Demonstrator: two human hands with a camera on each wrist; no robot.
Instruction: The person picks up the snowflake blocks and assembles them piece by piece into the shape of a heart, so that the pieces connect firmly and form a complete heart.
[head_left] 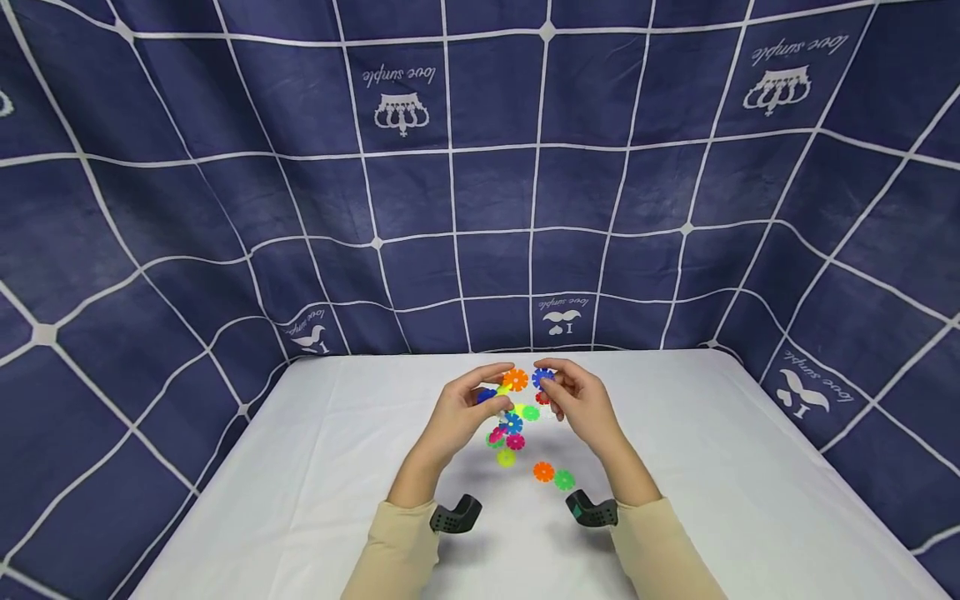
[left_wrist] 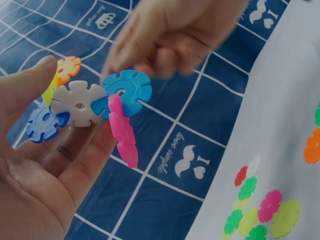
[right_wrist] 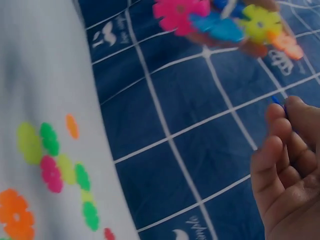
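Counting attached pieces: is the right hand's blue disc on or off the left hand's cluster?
Off: the right hand pinches the blue disc, with a visible gap to the cluster.

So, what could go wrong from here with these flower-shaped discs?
The right grip pinches a single blue disc by its edge, so it might slip. Handling the joined discs in the left grip could loosen the jutting pink disc. Anything dropped might mix with the loose discs on the table.
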